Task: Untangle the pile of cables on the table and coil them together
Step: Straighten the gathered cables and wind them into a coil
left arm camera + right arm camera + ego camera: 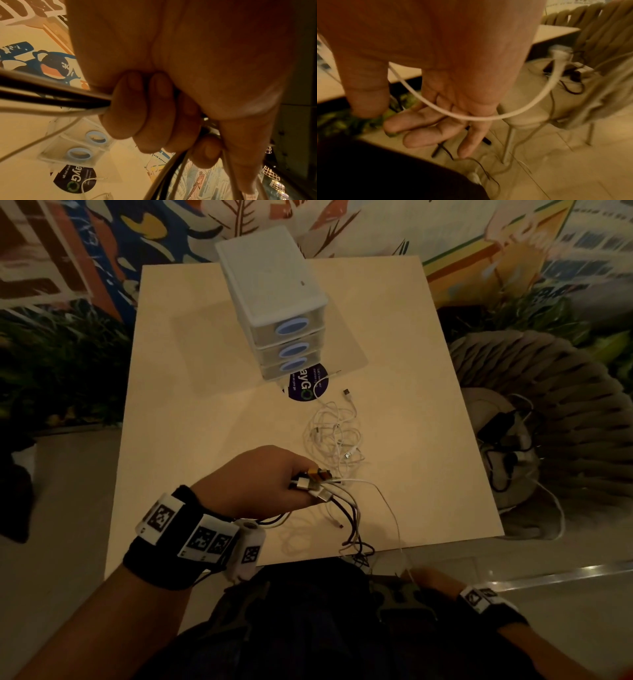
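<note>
L hand (260, 481) w/ cable ends (313, 479); drawer unit (274, 299) behind.

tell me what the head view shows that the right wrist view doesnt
Only the head view shows the left hand gripping a bundle of cable plugs, the tangled white cables on the table, and the drawer unit. Only the right wrist view shows the right hand's fingers straight, a white cable draped across them. Both show the chair.
</note>
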Motion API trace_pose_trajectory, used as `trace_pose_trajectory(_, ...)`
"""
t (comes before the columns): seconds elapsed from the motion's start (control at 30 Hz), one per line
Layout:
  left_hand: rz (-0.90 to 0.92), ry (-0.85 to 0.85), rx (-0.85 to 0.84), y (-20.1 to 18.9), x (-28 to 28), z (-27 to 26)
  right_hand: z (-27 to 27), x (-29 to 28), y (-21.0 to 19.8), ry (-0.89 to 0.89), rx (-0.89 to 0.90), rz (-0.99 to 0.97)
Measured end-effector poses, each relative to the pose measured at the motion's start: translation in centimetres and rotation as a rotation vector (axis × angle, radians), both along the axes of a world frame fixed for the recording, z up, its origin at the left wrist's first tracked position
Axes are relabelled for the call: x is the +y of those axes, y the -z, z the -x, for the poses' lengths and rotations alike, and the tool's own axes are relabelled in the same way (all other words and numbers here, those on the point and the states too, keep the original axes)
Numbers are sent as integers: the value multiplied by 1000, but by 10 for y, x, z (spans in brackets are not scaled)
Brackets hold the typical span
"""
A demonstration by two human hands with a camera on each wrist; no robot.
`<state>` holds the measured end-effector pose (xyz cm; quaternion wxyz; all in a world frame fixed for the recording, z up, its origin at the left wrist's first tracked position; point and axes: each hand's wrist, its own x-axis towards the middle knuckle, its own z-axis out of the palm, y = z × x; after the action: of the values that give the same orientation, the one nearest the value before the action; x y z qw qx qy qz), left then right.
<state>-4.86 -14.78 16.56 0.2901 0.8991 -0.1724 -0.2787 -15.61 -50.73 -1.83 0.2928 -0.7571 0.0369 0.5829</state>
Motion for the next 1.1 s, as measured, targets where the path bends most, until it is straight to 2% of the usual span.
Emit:
trace_pose_trajectory(0.1, -3, -3, -8, -7, -1, -2, 13, -4, 9, 48, -19, 168)
trace_pose_trajectory(0.2, -18, -8, -9, -11, -3, -2, 16, -12, 3, -193, -64, 249)
trace_pose_trajectory(0.23, -14, -3, -8, -11, -3, -1, 16, -16, 5, -235, -107, 202)
trace_pose_trajectory(0.27, -6, 5, -8, -12, -4, -1, 11, -24, 8, -165, -131, 179)
trace_pose_trajectory(0.3, -1, 15, -9, -13, -5, 0, 5, -37, 19, -263, -163, 134)
trace_pose_trajectory(0.37, -1, 28, -10, -15, -6, 1, -22, -17, -27, -413, -195, 164)
trace_pose_trajectory(0.43, -17, 53, -22, -19, -7, 2, -54, -5, -64, -410, -421, 229)
trace_pose_trajectory(0.5, -24, 68, -49, -22, -6, 1, -82, 15, -116, -204, -662, 69)
trace_pose_trajectory(0.57, -33, 76, -71, -25, -8, -1, -104, 41, -162, -31, -867, -224)
trace_pose_trajectory(0.6, -41, 85, -86, -26, -10, -2, -113, 56, -178, -24, -866, -361)
trace_pose_trajectory(0.67, -44, 109, -92, -28, -15, -6, -126, 91, -193, -125, -730, -482)
trace_pose_trajectory(0.73, -80, 131, -98, -29, -18, -10, -132, 122, -188, -250, -543, -477)
trace_pose_trajectory(0.8, -117, 125, -83, -27, -14, -14, -132, 140, -172, -306, -486, -462)
trace_pose_trajectory(0.9, -77, 88, -49, -28, -6, -17, -129, 136, -161, -244, -454, -484)
trace_pose_trajectory(1.0, -23, 53, 16, -33, 4, -18, -124, 115, -151, -92, -391, -565)
trace_pose_trajectory(1.1, 90, -107, -67, -39, 13, -23, -118, 90, -137, 20, -395, -534)
